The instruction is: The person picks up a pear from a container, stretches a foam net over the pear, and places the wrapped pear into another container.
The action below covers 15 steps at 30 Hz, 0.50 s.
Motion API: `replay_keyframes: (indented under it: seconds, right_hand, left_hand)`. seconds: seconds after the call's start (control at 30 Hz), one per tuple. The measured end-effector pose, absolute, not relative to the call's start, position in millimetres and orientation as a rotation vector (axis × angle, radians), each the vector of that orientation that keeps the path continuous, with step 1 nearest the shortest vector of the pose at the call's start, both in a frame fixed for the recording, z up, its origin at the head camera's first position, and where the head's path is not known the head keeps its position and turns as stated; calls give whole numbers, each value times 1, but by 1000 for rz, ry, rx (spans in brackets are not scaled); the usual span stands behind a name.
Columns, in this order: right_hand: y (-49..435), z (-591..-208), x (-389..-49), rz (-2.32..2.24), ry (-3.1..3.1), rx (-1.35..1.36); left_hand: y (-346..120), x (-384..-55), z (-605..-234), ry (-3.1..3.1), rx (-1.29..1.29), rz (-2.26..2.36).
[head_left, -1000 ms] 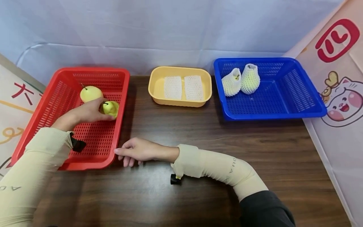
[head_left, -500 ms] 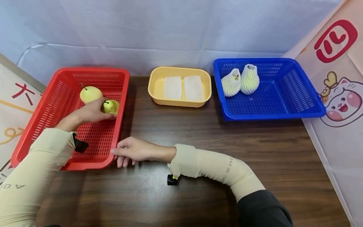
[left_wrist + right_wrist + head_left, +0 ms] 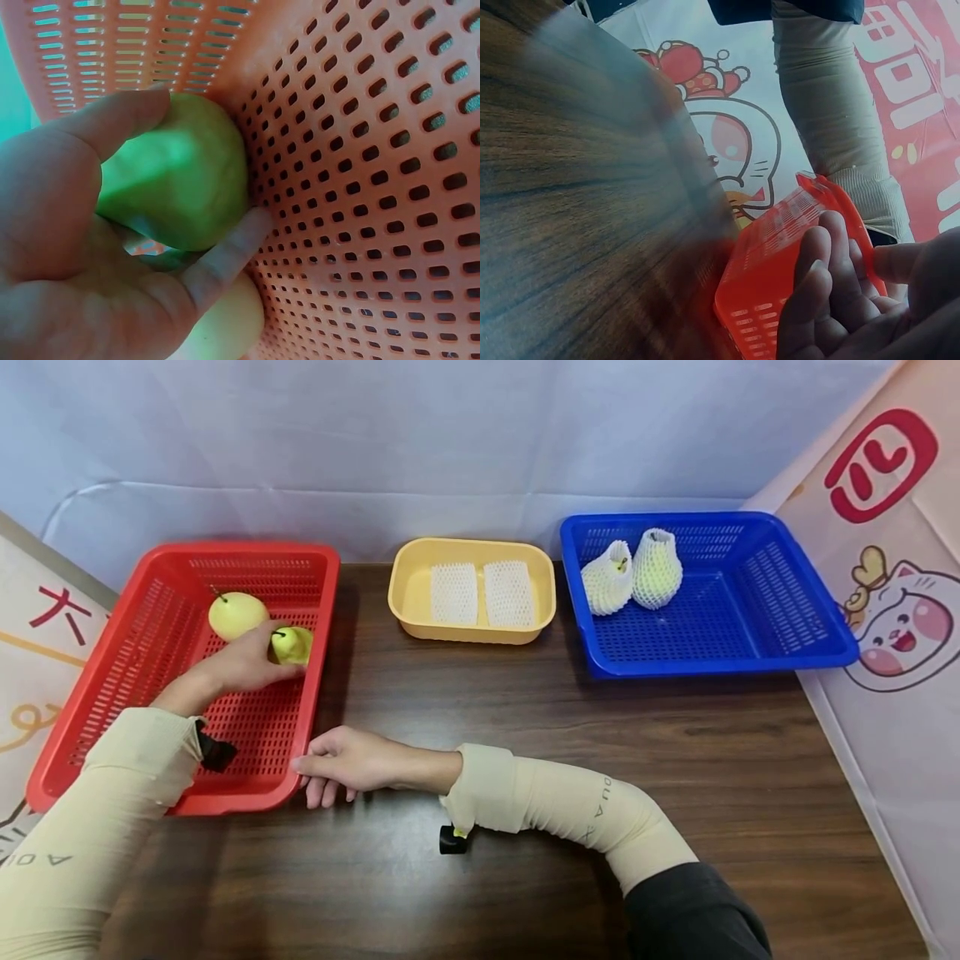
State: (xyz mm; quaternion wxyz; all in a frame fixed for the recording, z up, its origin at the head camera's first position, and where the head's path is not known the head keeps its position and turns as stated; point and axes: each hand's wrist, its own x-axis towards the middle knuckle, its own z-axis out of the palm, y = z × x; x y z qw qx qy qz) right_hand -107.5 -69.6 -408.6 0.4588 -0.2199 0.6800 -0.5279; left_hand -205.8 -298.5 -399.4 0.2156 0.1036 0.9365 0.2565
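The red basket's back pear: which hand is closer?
The left hand, just in front of the back pear and gripping the other pear. The right hand is farther, pinching the red basket's rim.

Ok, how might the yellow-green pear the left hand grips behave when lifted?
The yellow-green pear looks smooth, so may slip from the left hand. Its rounded belly suggests it could roll if released, probably curving, given its narrower stem end.

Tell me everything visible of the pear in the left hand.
The pear is yellow-green, smooth-skinned but lumpy and unwrapped, its dark stem showing in the head view. It is inside the red basket, near the right wall. The left hand grips its sides; whether it touches the basket is unclear.
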Motion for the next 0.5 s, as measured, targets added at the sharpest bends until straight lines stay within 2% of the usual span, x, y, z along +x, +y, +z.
replay_keyframes:
  seconds: [0.5]
  right_hand:
    - [-70,-411,-108,-1306,1671,-545]
  left_hand:
    - [-305,-203,-395,2568,193,825]
